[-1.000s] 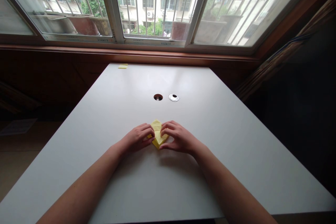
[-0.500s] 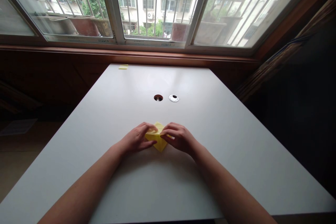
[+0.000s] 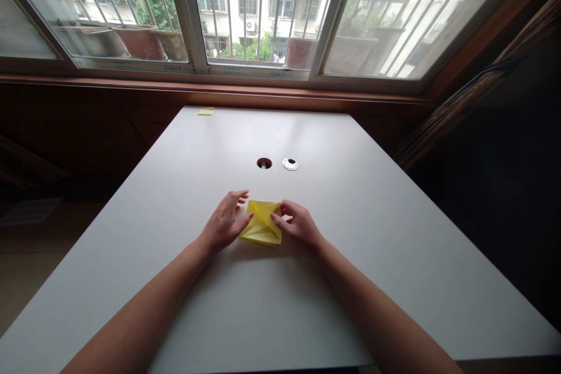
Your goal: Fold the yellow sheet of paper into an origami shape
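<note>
Spreading apart, both hands, left hand [image 3: 225, 223], right hand [image 3: 298, 225], yellow paper [image 3: 262, 228] now unfolded wider

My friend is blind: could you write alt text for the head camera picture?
Two bare hands handle a folded yellow paper on a white table: the left hand, fingers spread, touches its left edge with the thumb, the right hand sets fingertips on its right corner. Beyond lie a cable hole, a round silver cap, and a barred window.
</note>
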Demonstrator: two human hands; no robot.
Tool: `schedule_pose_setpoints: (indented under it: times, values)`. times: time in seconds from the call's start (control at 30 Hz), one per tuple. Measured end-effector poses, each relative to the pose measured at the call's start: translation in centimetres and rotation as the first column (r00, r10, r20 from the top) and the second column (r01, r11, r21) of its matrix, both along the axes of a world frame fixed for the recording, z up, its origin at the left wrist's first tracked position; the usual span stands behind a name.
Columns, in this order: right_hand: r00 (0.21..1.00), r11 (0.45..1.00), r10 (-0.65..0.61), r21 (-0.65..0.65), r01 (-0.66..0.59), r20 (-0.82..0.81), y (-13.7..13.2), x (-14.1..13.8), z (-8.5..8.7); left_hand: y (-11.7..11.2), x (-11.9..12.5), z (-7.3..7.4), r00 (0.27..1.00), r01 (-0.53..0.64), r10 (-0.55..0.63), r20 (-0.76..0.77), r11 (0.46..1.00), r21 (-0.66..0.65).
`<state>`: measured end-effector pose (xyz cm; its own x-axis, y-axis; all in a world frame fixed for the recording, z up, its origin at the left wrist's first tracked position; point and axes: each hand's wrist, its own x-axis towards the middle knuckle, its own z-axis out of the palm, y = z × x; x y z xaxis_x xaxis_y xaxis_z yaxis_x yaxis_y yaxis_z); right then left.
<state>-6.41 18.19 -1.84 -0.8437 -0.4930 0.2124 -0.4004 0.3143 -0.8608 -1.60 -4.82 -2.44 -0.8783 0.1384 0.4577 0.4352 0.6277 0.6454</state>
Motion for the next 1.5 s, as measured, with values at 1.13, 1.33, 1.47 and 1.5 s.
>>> schedule_pose_setpoints:
  times: [1.13,1.33,1.47,1.5]
  values:
    - [0.959,0.958,-0.268,-0.080,0.275,0.088,1.8,-1.0,0.6,-0.9,-1.1,-1.0,0.941,0.260,-0.324,-0.097,0.876,-0.405]
    - [0.986,0.984,-0.168,0.053,0.167,0.003,0.9,-0.6,0.7,-0.3,-0.9,-0.9,0.938,0.271,-0.335,-0.094,0.872,-0.407]
    - [0.991,0.973,-0.072,0.210,0.095,-0.114,0.1,-0.3,0.8,0.0,-0.7,-0.6,0.944,0.251,-0.321,-0.081,0.855,-0.454]
    - [0.991,0.971,-0.069,0.221,0.094,-0.119,0.0,-0.2,0.8,0.0,-0.6,-0.5,0.943,0.252,-0.324,-0.081,0.850,-0.462]
